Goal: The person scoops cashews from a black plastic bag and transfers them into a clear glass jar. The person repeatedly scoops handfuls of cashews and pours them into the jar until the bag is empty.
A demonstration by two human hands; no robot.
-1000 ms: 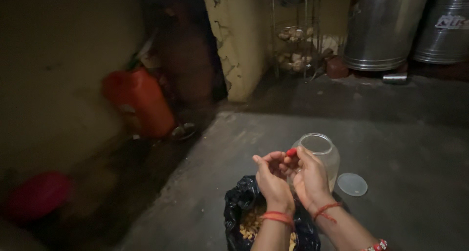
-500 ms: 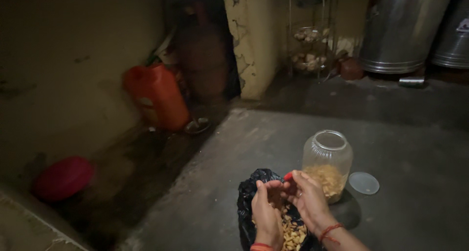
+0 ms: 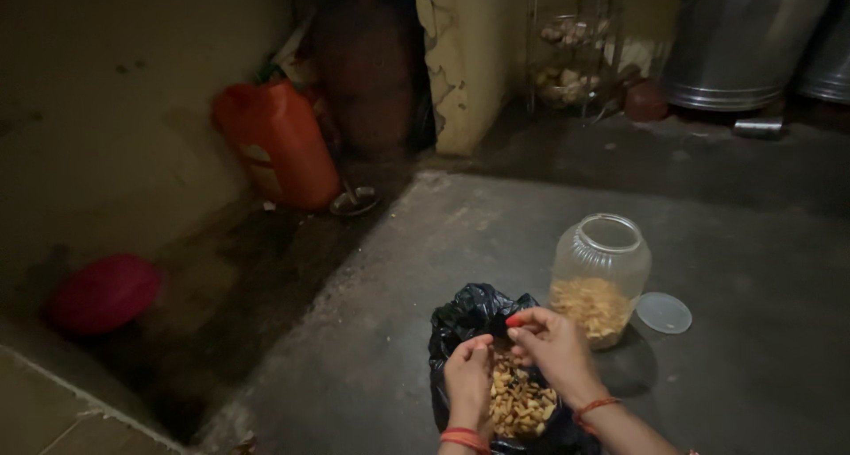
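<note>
Both hands work over an open black plastic bag (image 3: 478,318) that sits on the grey concrete floor (image 3: 726,242) near the bottom edge of the view, its mouth spread to show a heap of yellowish snack pieces (image 3: 518,402) inside. The left hand (image 3: 467,377) hovers just above the heap with its fingers curled loosely inward, cupped rather than flat; whether it has any pieces in it cannot be told. The right hand (image 3: 549,344) is beside it, touching or nearly touching, with fingertips drawn together in a pinch; the nail on one finger is red, and anything between the fingertips is too small to make out. Red thread bracelets circle both wrists. Just beyond the right hand stands an upright clear plastic jar (image 3: 600,273) with its mouth open, filled about a third of the way with the same yellowish pieces. Its round translucent lid (image 3: 664,312) lies flat on the floor just to the right of the jar. Further off, an orange plastic jerrycan (image 3: 279,145) leans against the left wall, a red round basin (image 3: 104,291) lies in the lower floor area at the left edge, and large metal drums (image 3: 744,39) stand along the far right.
</note>
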